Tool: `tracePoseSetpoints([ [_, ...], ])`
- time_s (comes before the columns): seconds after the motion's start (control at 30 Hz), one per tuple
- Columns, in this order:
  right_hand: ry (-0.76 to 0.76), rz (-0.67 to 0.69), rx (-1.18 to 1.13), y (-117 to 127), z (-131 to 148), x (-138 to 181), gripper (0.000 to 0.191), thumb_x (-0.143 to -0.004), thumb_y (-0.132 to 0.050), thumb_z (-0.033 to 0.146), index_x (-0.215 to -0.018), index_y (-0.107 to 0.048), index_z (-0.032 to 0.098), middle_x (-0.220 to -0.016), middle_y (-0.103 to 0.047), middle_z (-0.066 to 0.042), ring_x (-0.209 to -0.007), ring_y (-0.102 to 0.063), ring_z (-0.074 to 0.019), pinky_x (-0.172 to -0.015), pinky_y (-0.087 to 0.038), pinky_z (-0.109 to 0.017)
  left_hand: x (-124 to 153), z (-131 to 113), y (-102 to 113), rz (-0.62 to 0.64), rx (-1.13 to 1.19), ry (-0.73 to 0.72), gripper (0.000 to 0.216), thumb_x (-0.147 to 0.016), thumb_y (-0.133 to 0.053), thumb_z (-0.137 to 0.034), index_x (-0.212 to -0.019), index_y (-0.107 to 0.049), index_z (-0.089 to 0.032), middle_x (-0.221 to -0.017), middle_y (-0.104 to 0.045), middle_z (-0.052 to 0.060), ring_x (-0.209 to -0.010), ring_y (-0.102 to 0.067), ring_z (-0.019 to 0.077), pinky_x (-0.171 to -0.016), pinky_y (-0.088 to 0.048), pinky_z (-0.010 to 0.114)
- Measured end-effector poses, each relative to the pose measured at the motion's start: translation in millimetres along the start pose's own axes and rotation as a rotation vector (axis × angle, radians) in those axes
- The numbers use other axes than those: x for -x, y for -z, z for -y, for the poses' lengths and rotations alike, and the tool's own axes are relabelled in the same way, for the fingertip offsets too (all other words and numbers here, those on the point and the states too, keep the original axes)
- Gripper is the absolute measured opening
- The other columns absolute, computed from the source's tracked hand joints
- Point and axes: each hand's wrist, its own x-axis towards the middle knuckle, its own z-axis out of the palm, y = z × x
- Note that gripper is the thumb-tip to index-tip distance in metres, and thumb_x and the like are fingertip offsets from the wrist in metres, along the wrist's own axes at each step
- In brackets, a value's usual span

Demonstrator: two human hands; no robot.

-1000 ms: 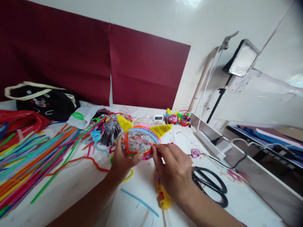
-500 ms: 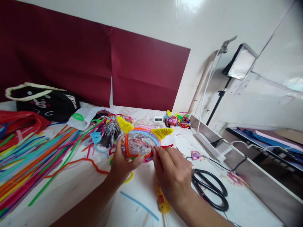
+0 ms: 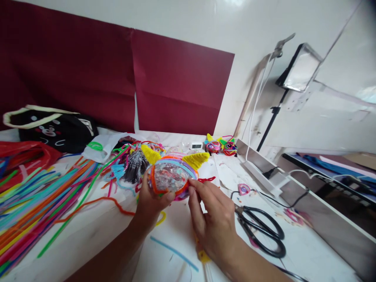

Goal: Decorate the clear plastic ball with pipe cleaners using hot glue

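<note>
My left hand (image 3: 150,200) is closed around a round pipe-cleaner craft (image 3: 172,175) with coloured rings, a glittery clear middle and two yellow ears. It holds the craft above the white table (image 3: 96,239). My right hand (image 3: 213,217) reaches in from the right, its thumb and forefinger pinched at the craft's right rim. What the pinch holds is too small to make out. A red pipe-cleaner piece (image 3: 207,179) lies just beyond those fingertips.
Several long coloured pipe cleaners (image 3: 44,192) are spread at the left. Black scissors (image 3: 263,231) lie right of my right hand, and a yellow tool (image 3: 202,255) is partly hidden beneath it. Two finished crafts (image 3: 220,145), a small clock (image 3: 196,146) and a black bag (image 3: 51,129) sit further back.
The craft and both hands have shifted slightly left and up in the view. My right hand has opened out a little, with fingers stretched toward the rim.
</note>
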Motion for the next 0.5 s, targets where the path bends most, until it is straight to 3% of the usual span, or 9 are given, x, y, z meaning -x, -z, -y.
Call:
tracePoseSetpoints([
  [0.37,0.013,-0.023,-0.081,7,4,6,0.023,-0.093,-0.055,0.005,-0.114,-0.063,0.007,-0.069,-0.058,-0.003,-0.061,-0.05,-0.0152,-0.053,-0.04,-0.028,9,-3,-5,0.033,0.091,0.067,0.082,-0.049,-0.093,-0.032,-0.119,-0.051,-0.025,-0.101,-0.071,0.003,-0.091,-0.071,0.0248,-0.08,-0.059,0.036],
  [0.5,0.017,-0.026,-0.083,8,2,7,0.024,-0.093,-0.054,0.005,-0.116,-0.062,0.009,-0.068,-0.055,-0.002,-0.06,-0.049,-0.0151,-0.052,-0.038,-0.028,11,-1,-4,0.058,0.113,0.056,0.077,-0.051,-0.093,-0.03,-0.118,-0.055,-0.025,-0.098,-0.073,0.002,-0.088,-0.071,0.0219,-0.079,-0.059,0.032],
])
